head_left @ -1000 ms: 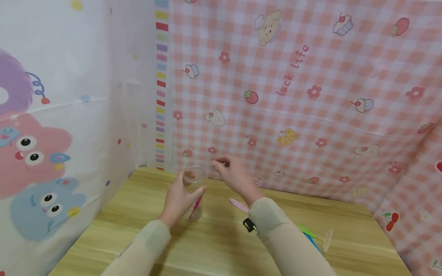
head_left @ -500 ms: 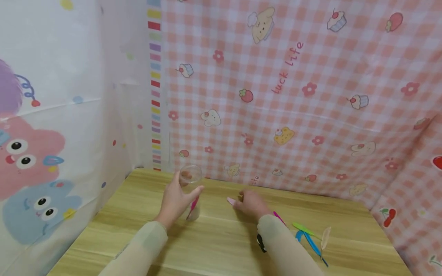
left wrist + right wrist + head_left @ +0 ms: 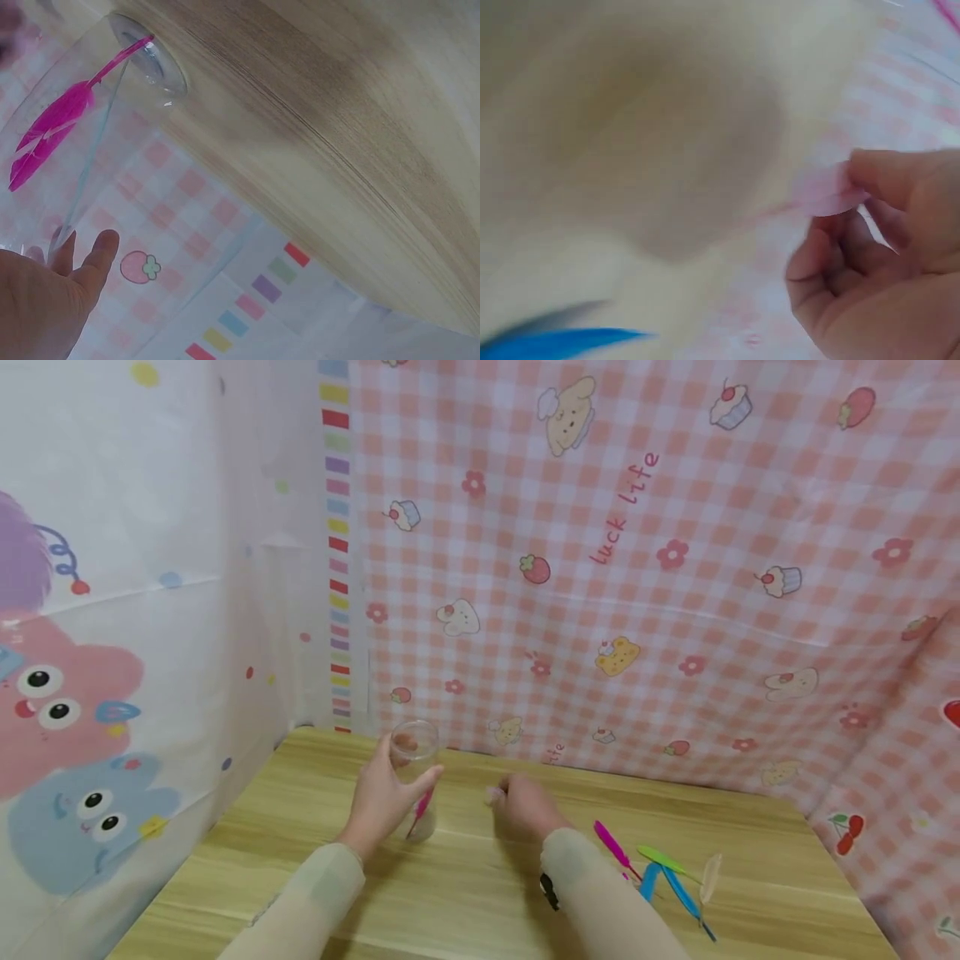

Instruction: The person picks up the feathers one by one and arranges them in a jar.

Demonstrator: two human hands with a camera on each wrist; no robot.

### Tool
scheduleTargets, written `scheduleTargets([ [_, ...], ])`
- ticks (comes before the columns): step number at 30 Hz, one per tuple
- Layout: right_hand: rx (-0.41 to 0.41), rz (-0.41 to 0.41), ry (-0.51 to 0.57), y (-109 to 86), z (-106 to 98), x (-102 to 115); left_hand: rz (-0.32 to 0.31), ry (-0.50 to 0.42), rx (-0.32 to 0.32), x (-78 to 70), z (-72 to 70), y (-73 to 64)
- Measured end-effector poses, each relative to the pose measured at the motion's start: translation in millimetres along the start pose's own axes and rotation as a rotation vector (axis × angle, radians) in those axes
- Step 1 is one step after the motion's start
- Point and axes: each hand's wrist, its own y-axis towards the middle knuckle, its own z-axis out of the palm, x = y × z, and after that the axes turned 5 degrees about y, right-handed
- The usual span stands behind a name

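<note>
My left hand grips a tall clear plastic cup that stands upright on the table, thumb and fingers curled round its upper part. Inside leans a magenta feather, its quill tip down at the cup's base. To the right of the cup, my right hand pinches a pale pink feather between thumb and index finger. Its thin pink quill points away from the fingertips in the right wrist view, where the other fingers are curled inward.
Right of my right forearm lie loose feathers on the wooden table: a magenta feather, a green feather, a blue feather and a pale peach feather. A pink checked cloth hangs behind the table.
My right hand has come down from beside the cup's rim to the table and taken hold of the pale pink feather. My left hand keeps its grip on the cup.
</note>
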Motion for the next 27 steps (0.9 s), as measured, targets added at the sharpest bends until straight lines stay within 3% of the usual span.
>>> scheduleTargets([
  [4, -0.170, -0.026, 0.307, 2.7, -31.5, 39.1, -0.014, -0.006, 0.002, 0.4, 0.1, 0.0],
  [8, -0.385, -0.163, 0.521, -5.2, -63.0, 90.4, -0.009, -0.010, -0.010, 1.4, 0.5, 0.2],
  [10, -0.418, -0.232, 0.622, -11.9, -70.8, 112.4, 0.002, -0.016, -0.017, 1.9, 0.6, 0.1],
  [13, -0.351, -0.295, 0.730, -21.5, -69.9, 135.6, 0.007, -0.030, -0.015, 2.2, 0.8, 0.0],
  [15, -0.279, -0.305, 0.747, -25.7, -63.3, 144.1, 0.002, -0.040, -0.003, 1.2, 0.2, -0.6],
  [19, -0.179, -0.290, 0.656, -27.5, -43.4, 147.7, -0.020, -0.037, 0.020, 2.2, -0.1, -2.1],
  [24, -0.172, -0.282, 0.483, -27.9, -29.0, 143.3, -0.014, -0.004, 0.023, 1.8, -0.1, -1.9],
  [27, -0.173, -0.305, 0.448, -27.4, -26.2, 143.2, 0.003, 0.008, 0.013, 1.5, -0.9, -0.5],
])
